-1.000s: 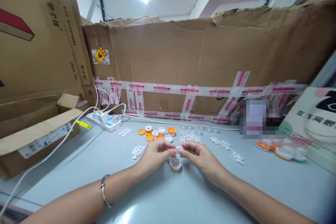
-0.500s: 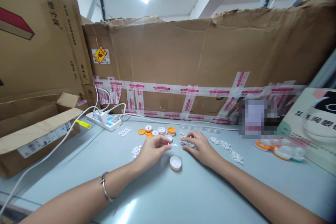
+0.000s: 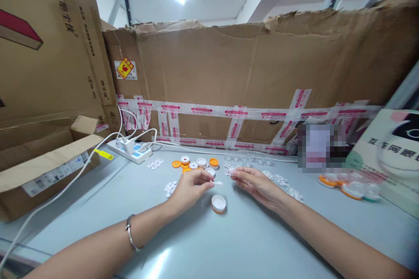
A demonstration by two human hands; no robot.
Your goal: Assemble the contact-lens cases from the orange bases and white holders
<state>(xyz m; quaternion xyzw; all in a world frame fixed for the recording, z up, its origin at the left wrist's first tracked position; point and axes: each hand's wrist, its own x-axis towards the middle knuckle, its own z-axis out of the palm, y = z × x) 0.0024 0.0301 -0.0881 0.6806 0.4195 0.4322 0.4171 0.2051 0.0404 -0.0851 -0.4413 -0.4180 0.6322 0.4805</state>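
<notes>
My left hand (image 3: 193, 185) pinches a small, thin white plastic piece (image 3: 216, 182) that sticks out to the right from its fingertips. Facing it, my right hand (image 3: 257, 185) has thumb and fingers closed on a small white holed piece (image 3: 229, 172); its exact shape is partly covered by the fingers. Just below and between the hands, a round white cup with an orange base (image 3: 218, 204) stands on the table with its hollow side up. Several white and orange round parts (image 3: 201, 163) lie behind my left hand.
Small white discs (image 3: 169, 188) lie left of my left hand, more (image 3: 155, 163) farther back. Holed white pieces (image 3: 278, 178) lie beyond my right forearm. Clear round parts (image 3: 248, 158) line the cardboard wall. A power strip (image 3: 132, 150) and open carton (image 3: 49, 170) stand left.
My right hand has lifted slightly and turned from palm-down over the white holed pieces, its fingers now closed on one. My left hand keeps its place with the thin white piece.
</notes>
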